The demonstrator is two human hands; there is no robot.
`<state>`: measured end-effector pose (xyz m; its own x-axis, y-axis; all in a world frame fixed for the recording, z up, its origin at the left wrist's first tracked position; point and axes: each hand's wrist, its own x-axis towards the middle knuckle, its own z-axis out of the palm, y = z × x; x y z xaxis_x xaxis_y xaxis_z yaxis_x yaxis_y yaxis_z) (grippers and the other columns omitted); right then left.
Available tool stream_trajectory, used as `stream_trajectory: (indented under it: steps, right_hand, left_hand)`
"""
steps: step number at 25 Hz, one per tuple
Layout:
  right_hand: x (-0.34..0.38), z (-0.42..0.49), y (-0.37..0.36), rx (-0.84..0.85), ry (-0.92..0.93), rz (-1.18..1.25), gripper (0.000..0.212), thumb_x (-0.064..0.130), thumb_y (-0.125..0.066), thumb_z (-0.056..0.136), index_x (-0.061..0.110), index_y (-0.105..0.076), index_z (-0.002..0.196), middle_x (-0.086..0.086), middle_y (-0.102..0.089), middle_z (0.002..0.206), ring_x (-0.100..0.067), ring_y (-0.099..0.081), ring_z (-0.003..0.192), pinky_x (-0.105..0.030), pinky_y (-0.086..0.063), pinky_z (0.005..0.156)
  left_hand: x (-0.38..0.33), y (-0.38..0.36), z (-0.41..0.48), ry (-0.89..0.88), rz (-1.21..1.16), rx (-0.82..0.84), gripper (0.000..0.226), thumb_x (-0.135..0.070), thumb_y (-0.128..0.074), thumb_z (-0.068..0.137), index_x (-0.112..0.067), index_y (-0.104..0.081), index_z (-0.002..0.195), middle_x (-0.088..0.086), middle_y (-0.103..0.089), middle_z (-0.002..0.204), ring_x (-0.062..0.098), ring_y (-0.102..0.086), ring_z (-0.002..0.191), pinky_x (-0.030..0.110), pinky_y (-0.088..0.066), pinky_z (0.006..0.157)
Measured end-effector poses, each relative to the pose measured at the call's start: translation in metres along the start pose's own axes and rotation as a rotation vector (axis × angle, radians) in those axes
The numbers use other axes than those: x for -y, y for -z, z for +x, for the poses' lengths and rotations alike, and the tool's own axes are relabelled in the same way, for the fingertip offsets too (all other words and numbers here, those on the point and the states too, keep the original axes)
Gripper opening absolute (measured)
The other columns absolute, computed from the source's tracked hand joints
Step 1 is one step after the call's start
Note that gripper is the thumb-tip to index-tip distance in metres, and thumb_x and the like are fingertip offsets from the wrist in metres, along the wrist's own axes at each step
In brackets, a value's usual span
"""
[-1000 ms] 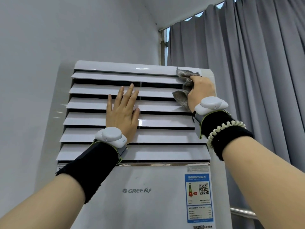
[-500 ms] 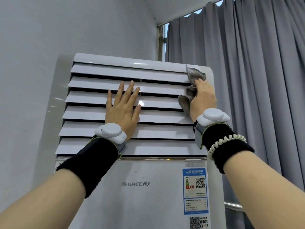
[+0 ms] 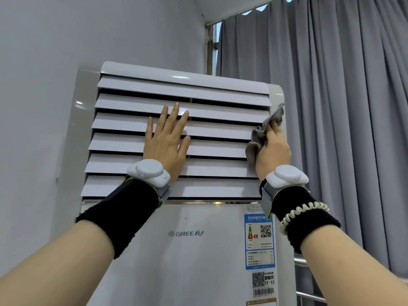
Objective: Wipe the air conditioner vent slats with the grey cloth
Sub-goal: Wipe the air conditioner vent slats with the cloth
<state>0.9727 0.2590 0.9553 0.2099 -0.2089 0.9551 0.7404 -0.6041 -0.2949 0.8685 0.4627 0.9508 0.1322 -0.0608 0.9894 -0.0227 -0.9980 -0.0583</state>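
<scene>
A tall white floor-standing air conditioner (image 3: 194,250) fills the middle of the view. Its upper part carries several white horizontal vent slats (image 3: 123,124) that tilt outward. My left hand (image 3: 165,144) lies flat on the middle slats with its fingers spread, holding nothing. My right hand (image 3: 272,149) grips a crumpled grey cloth (image 3: 257,138) and presses it against the right ends of the third and fourth slats. One corner of the cloth sticks up past my fingers.
A plain white wall (image 3: 39,107) stands to the left of the unit. Grey curtains (image 3: 344,107) hang close on its right side, with a strip of window (image 3: 215,47) above the unit. A metal rail (image 3: 309,297) runs at the lower right.
My right hand has slid the cloth down along the right ends of the slats, from the top slat to the third and fourth. My left hand has stayed flat on the middle slats.
</scene>
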Motion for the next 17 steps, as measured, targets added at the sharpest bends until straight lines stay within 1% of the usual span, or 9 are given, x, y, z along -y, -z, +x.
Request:
stream_trajectory:
  steps: [2,4,6,8,10,13,15,17]
  right_hand:
    - [0.002,-0.015,0.001,0.005,-0.013,0.009,0.051,-0.003,-0.046,0.086,0.009,-0.045,0.136,-0.005,-0.039,0.15,-0.03,-0.041,0.134,-0.043,-0.045,0.098]
    - [0.008,-0.028,0.002,0.025,-0.024,0.018,0.051,-0.005,-0.045,0.086,0.008,-0.045,0.135,-0.004,-0.037,0.151,-0.026,-0.036,0.138,-0.04,-0.042,0.102]
    - [0.019,-0.037,0.001,0.055,0.0,0.01,0.053,-0.007,-0.046,0.085,0.006,-0.044,0.135,-0.006,-0.035,0.152,-0.023,-0.031,0.141,-0.035,-0.037,0.107]
    - [0.034,-0.05,-0.002,0.104,0.035,0.005,0.057,-0.009,-0.048,0.084,0.008,-0.041,0.138,-0.006,-0.032,0.154,-0.021,-0.027,0.143,-0.027,-0.03,0.111]
    - [0.048,-0.065,-0.007,0.161,0.053,-0.018,0.057,-0.008,-0.046,0.085,0.01,-0.041,0.139,-0.004,-0.031,0.154,-0.019,-0.026,0.143,-0.027,-0.027,0.114]
    - [0.059,-0.081,-0.007,0.21,0.065,-0.043,0.052,-0.006,-0.043,0.088,0.011,-0.043,0.138,-0.002,-0.037,0.151,-0.017,-0.03,0.142,-0.026,-0.029,0.112]
    - [0.062,-0.085,-0.003,0.235,0.08,-0.046,0.051,-0.005,-0.043,0.088,0.011,-0.044,0.137,-0.002,-0.039,0.15,-0.016,-0.031,0.141,-0.027,-0.03,0.112]
    - [0.066,-0.093,0.002,0.27,0.116,-0.042,0.049,-0.004,-0.043,0.088,0.01,-0.046,0.135,-0.003,-0.04,0.149,-0.017,-0.033,0.14,-0.026,-0.03,0.111]
  left_hand:
    - [0.001,0.002,-0.005,-0.005,-0.001,0.016,0.051,-0.025,-0.036,0.098,-0.025,-0.019,0.146,-0.001,-0.01,0.159,0.019,-0.001,0.146,0.044,0.004,0.118]
    - [0.0,0.005,-0.011,-0.01,-0.005,0.035,0.051,-0.024,-0.036,0.097,-0.025,-0.018,0.146,-0.001,-0.01,0.159,0.019,-0.001,0.146,0.044,0.004,0.117]
    - [-0.002,0.006,-0.015,-0.007,-0.013,0.051,0.052,-0.023,-0.036,0.097,-0.025,-0.018,0.146,-0.001,-0.009,0.159,0.019,-0.001,0.146,0.045,0.004,0.118]
    - [-0.005,0.011,-0.019,0.002,-0.052,0.066,0.052,-0.021,-0.037,0.097,-0.023,-0.019,0.146,0.001,-0.008,0.159,0.02,-0.001,0.146,0.045,0.003,0.118]
    - [-0.007,0.017,-0.027,0.0,-0.131,0.064,0.05,-0.019,-0.038,0.097,-0.02,-0.023,0.145,0.002,-0.009,0.158,0.022,-0.002,0.146,0.044,0.0,0.119]
    - [-0.007,0.029,-0.048,-0.033,-0.272,0.069,0.046,-0.019,-0.039,0.097,-0.016,-0.032,0.142,0.004,-0.018,0.157,0.022,-0.013,0.145,0.04,-0.011,0.118]
    - [-0.007,0.035,-0.061,-0.03,-0.334,0.088,0.042,-0.017,-0.042,0.096,-0.013,-0.038,0.138,0.005,-0.025,0.154,0.023,-0.024,0.141,0.039,-0.024,0.114]
    - [-0.01,0.038,-0.07,-0.003,-0.376,0.111,0.04,-0.016,-0.045,0.095,-0.011,-0.041,0.135,0.004,-0.031,0.151,0.022,-0.031,0.136,0.037,-0.032,0.109]
